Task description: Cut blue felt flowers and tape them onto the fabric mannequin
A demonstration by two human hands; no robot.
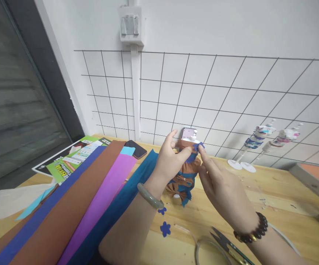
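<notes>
A small dress form (189, 167) with a white knob on top stands in front of me, wrapped in brown and blue paper gathered into ruffles and bows. My left hand (169, 158) is closed around its upper left side, with the thumb across the front. At its upper right edge, the fingertips of my right hand (221, 184) press a blue paper flower (198, 147) against it; the thumb is mostly hidden. Another blue flower cutout (165, 229) lies on the table, and a second cutout (162, 211) is partly behind my left wrist.
Long strips of coloured paper (93, 184) cover the table's left side, beside a dark phone (137, 149) and printed sheets (68, 162). Another phone (187, 133) leans upright behind the dress form. Scissors (228, 244) lie at front right; two decorated forms (260, 136) stand behind.
</notes>
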